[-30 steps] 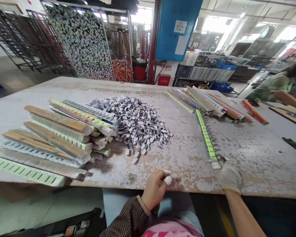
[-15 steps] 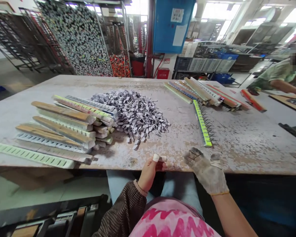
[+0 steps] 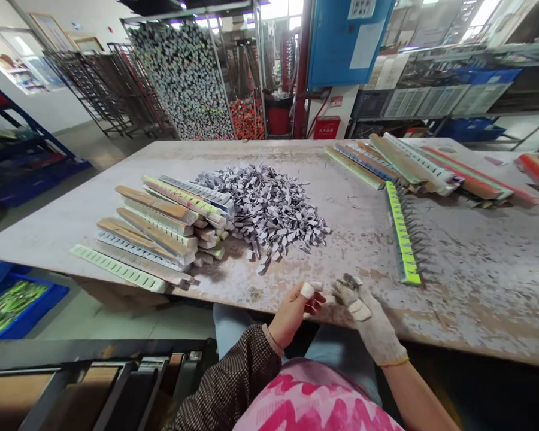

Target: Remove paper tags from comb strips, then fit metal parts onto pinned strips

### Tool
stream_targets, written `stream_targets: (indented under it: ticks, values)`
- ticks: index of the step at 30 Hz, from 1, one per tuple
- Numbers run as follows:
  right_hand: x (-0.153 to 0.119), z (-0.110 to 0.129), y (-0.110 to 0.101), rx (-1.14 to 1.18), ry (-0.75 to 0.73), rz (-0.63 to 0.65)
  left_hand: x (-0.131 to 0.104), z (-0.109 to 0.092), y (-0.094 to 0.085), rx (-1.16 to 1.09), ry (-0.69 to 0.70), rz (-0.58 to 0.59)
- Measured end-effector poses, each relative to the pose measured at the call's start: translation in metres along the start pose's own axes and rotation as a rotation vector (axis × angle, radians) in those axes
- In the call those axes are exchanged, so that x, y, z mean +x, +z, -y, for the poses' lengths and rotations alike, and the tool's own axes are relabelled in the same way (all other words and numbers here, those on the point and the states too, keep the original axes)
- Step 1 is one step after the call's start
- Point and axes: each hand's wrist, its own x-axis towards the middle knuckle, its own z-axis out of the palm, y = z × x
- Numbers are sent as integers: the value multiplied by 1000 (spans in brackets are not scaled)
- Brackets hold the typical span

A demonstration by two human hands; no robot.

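Note:
My left hand (image 3: 291,313) is at the table's front edge, its thumb and forefinger wrapped in white coverings and its fingers curled together. Whether they hold something small cannot be seen. Close to its right is my right hand (image 3: 372,322), in a pale work glove with dark, soiled fingertips. Its thumb is drawn in against bent fingers, and anything between them is hidden. Ahead of my hands lies a heap of small grey-white pieces (image 3: 278,209). On the right, a bright yellow-green slotted strip (image 3: 403,233) has a row of thin dark spikes along one side.
Slotted strips and wooden bars (image 3: 155,230) are stacked at the left of the worn table (image 3: 363,239). More strips (image 3: 413,161) lie at the back right. A blue crate (image 3: 22,308) with green pieces stands on the floor at the left, and a metal frame (image 3: 117,359) is beside me.
The view has turned left, so the table's things appear further right. My right hand has come nearer my left, and its spread fingers have drawn in.

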Motion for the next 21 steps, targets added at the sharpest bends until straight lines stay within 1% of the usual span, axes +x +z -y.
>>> stream_targets:
  ticks: [3,5,6,8,11,14,17,19,21]
  values:
    - [21,7,14,-344,-150,-7,16,-8,6,107,36,41]
    - [34,8,22,-530,-227,-1,28,-12,5,130,46,42]
    - [39,7,25,-599,-253,2,34,-14,4,129,39,36]
    - [46,1,29,-657,-248,15,45,-16,0,98,-4,-2]
    - [48,-6,30,-681,-169,48,56,-18,-4,33,-108,-74]
    - [42,2,28,-733,-36,73,58,-20,1,34,-198,-79]
    - [33,30,26,-849,132,92,55,-29,12,63,-225,-104]
    - [27,55,25,-879,212,119,53,-43,18,86,-222,-196]
    - [19,82,24,-852,228,167,51,-62,20,106,-221,-302]
